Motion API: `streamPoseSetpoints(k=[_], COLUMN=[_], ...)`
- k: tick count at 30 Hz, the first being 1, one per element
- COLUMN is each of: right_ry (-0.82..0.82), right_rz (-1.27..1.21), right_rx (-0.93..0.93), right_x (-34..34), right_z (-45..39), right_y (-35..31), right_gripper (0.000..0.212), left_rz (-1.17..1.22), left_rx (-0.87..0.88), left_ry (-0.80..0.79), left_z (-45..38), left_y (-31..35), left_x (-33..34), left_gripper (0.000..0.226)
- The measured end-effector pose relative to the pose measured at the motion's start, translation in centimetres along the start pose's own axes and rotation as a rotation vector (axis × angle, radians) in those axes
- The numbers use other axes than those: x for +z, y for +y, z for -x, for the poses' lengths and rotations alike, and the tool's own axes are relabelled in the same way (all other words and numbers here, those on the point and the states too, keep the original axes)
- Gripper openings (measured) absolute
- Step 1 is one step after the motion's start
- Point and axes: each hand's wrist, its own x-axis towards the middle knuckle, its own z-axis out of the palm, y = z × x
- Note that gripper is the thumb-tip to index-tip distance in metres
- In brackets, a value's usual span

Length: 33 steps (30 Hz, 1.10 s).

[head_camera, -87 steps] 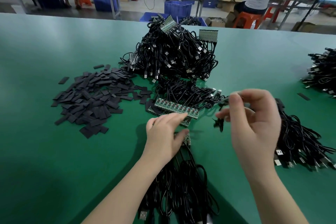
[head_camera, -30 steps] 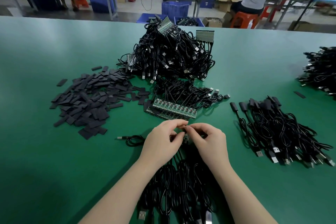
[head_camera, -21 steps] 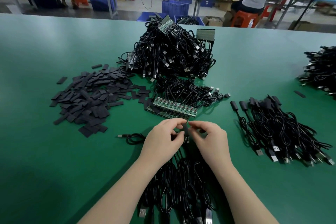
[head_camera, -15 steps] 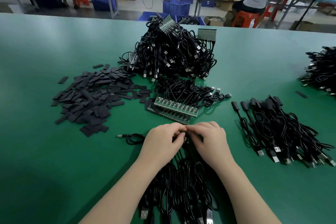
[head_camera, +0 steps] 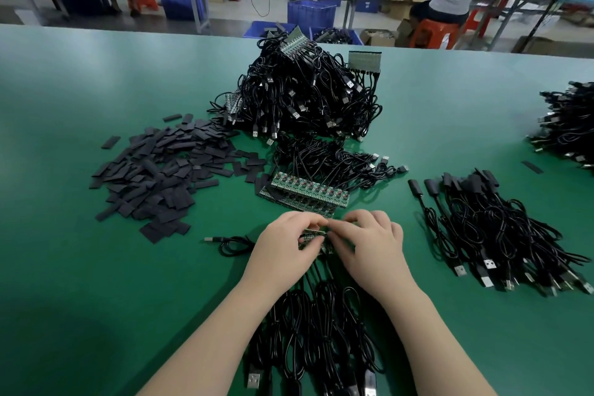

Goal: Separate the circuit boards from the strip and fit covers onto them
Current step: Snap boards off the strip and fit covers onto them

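Pinching the green strip (head_camera: 313, 236) near the covers (head_camera: 160, 170), both hands, left hand (head_camera: 284, 243) and right hand (head_camera: 369, 247), probably snap one board off.

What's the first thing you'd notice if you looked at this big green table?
Probably the big tangled heap of black cables at the far middle of the green table, with green circuit board strips poking out. To its left lies a wide scatter of flat black covers. Up close, the left hand and right hand meet over a small circuit board strip, pinching it between them.
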Motion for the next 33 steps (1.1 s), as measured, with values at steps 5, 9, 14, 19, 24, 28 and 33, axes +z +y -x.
streamPoseSetpoints(k=[5,9,14,19,24,28,33], right_ry=[-0.073,-0.055,0.11,0.186,0.128,0.092,0.069], right_rz=[0.031,-0.054,-0.538,-0.85,-1.003,-1.118,-1.146], right_rx=[0.092,0.163,0.346,0.408,0.361,0.331,0.336], right_x=[-0.6,-1.0,-1.1,-1.3,-1.6,-1.6,-1.4], right_z=[-0.4,-0.4,-0.4,-0.3,-0.3,-0.1,-0.1], right_y=[0.1,1.0,0.4,-0.5,-0.7,-1.1,-1.3], right_gripper=[0.013,0.027,0.02,0.024,0.033,0.031,0.031], left_rz=[-0.005,-0.008,0.068,0.113,0.063,0.094,0.139], left_rx=[0.023,0.073,0.052,0.028,0.078,0.093,0.096], left_ry=[-0.007,-0.109,-0.005,0.138,0.139,0.128,0.116], left_z=[-1.0,-1.9,-1.4,-0.8,-0.5,-0.3,-0.4], left_y=[-0.3,0.2,-0.3,-0.3,-0.1,-0.2,-0.5], left_x=[0.5,1.0,0.9,0.5,0.5,0.5,0.6], left_gripper=[0.02,0.025,0.023,0.025,0.028,0.03,0.03])
